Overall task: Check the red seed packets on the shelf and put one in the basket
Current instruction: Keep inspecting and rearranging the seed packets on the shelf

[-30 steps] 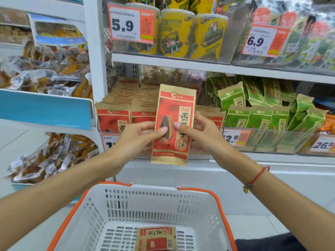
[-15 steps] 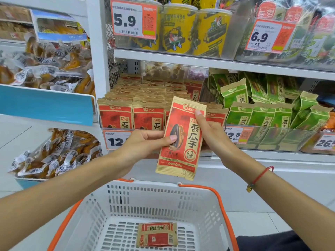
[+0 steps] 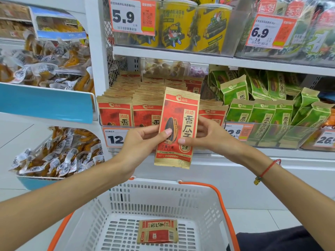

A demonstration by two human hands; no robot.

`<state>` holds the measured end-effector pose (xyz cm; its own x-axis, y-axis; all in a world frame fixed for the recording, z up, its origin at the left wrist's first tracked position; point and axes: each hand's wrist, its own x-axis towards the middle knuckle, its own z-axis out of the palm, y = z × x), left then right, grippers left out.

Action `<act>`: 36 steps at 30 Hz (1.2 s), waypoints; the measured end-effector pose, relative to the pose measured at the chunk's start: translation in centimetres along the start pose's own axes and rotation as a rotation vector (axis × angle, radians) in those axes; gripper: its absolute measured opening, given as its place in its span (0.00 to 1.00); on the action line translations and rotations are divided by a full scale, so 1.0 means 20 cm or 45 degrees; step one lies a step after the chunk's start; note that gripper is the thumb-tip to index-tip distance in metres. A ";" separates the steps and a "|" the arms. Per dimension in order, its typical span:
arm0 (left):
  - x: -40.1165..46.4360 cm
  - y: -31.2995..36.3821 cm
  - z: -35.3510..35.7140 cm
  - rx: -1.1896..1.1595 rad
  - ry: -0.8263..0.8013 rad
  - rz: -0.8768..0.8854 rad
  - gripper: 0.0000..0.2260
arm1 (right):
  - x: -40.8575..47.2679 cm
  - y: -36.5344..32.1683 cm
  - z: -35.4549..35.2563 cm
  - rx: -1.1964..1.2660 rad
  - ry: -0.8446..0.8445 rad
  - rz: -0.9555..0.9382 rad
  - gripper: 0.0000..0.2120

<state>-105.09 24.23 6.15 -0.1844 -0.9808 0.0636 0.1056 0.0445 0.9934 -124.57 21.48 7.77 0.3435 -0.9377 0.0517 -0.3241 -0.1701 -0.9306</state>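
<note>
Now the red seed packet (image 3: 178,127) stands upright between both hands, in front of the shelf's packet rows (image 3: 130,105). Left hand (image 3: 143,140) pinches its nine o'clock edge, right hand (image 3: 208,136) its three o'clock edge, thumbs on front. At six o'clock sits the basket (image 3: 181,200), holding another packet (image 3: 157,231).
</note>
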 end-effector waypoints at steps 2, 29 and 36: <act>0.00 -0.01 0.00 0.012 -0.002 -0.005 0.11 | 0.00 0.01 -0.01 -0.053 -0.044 0.002 0.34; 0.01 0.04 0.02 0.100 -0.132 0.317 0.12 | -0.06 -0.03 0.13 -0.265 0.068 -0.464 0.42; 0.06 0.03 -0.01 -0.100 -0.183 0.014 0.13 | -0.04 -0.07 0.14 -0.216 0.501 -0.308 0.32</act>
<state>-105.05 22.96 6.85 -0.3199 -0.9429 0.0927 0.1832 0.0344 0.9825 -121.93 23.24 7.94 0.0781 -0.9030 0.4225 -0.4267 -0.4133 -0.8045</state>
